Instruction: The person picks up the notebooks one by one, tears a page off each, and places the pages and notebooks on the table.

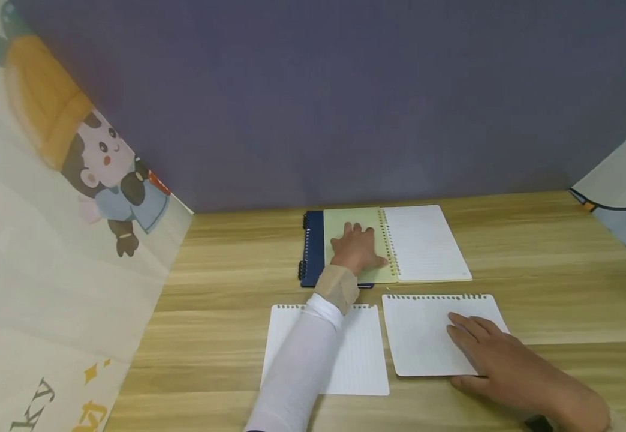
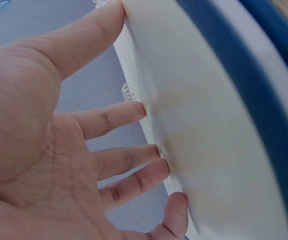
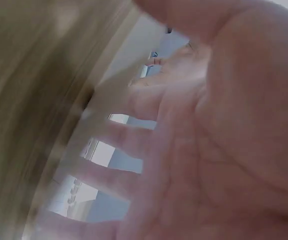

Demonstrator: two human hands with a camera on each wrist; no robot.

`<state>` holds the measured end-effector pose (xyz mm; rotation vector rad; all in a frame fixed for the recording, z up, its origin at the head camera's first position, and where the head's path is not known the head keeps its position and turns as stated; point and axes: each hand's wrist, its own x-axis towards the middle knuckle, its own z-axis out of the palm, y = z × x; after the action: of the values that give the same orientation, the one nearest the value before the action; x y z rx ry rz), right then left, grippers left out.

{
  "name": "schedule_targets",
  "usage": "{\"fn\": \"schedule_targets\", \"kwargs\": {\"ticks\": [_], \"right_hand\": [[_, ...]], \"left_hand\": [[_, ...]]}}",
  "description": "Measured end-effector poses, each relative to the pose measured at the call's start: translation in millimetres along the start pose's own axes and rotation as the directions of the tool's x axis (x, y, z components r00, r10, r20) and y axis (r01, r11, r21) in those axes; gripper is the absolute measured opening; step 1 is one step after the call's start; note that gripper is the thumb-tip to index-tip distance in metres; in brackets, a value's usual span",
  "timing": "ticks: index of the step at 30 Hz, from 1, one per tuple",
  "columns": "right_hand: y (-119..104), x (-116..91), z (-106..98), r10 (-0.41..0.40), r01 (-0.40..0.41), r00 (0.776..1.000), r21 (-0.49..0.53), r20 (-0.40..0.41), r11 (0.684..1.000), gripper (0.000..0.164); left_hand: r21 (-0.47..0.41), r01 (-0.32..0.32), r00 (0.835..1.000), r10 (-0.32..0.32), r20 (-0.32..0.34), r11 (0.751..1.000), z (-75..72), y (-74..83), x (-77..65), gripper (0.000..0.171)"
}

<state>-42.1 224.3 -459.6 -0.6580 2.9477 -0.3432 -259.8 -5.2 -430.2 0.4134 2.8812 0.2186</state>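
Note:
A loose-leaf notebook with a dark blue cover [image 1: 315, 246] and black rings at its left edge lies at the back of the table. On it is a pale yellow-green sheet [image 1: 340, 219], with a white lined page [image 1: 426, 243] to its right. My left hand [image 1: 357, 249] rests on the yellow-green sheet, fingers spread; in the left wrist view its fingertips touch the sheet. Nearer me, my right hand [image 1: 493, 351] lies with extended fingers over the right part of a loose punched sheet [image 1: 421, 336], its thumb by the front edge.
Another loose lined sheet [image 1: 364, 366] lies under my left forearm, partly hidden by the sleeve [image 1: 302, 372]. A dark grey-blue panel [image 1: 345, 108] rises behind the wooden table [image 1: 216, 336]. A pale wall with a cartoon figure [image 1: 110, 156] borders the left side.

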Motion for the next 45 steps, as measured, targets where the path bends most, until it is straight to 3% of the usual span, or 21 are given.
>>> {"fn": "schedule_targets", "kwargs": {"ticks": [6, 14, 23, 32, 40, 43, 45], "right_hand": [[4, 1, -6, -0.004, 0.003, 1.000, 0.057, 0.030, 0.998, 0.099], [6, 25, -32, -0.015, 0.015, 1.000, 0.089, -0.002, 0.996, 0.071], [17, 84, -58, -0.063, 0.062, 0.998, 0.182, 0.002, 0.981, 0.058], [49, 133, -53, -0.007, -0.013, 0.997, 0.255, 0.077, 0.967, 0.060], [64, 140, -44, 0.075, -0.096, 0.994, 0.299, 0.082, 0.949, 0.063], [62, 140, -43, 0.088, -0.109, 0.993, 0.292, 0.082, 0.950, 0.062], [61, 140, -44, 0.096, -0.116, 0.992, 0.294, 0.084, 0.949, 0.060]], "left_hand": [[0.001, 0.001, 1.000, -0.001, -0.006, 1.000, 0.3, 1.2, 0.6, 0.085], [0.001, 0.001, 1.000, -0.001, -0.004, 1.000, 0.4, 0.8, -0.1, 0.085], [0.009, 0.012, 1.000, -0.012, 0.004, 1.000, 0.0, -1.3, -0.3, 0.084], [0.000, 0.004, 1.000, -0.004, -0.006, 1.000, -2.4, 1.3, -2.6, 0.083], [-0.013, -0.012, 1.000, 0.012, -0.007, 1.000, -4.9, 1.1, -8.4, 0.082], [0.000, -0.029, 1.000, 0.029, -0.001, 1.000, -7.1, 0.9, -12.3, 0.075], [0.012, -0.056, 0.998, 0.056, 0.012, 0.998, -9.3, 1.8, -15.7, 0.061]]}}
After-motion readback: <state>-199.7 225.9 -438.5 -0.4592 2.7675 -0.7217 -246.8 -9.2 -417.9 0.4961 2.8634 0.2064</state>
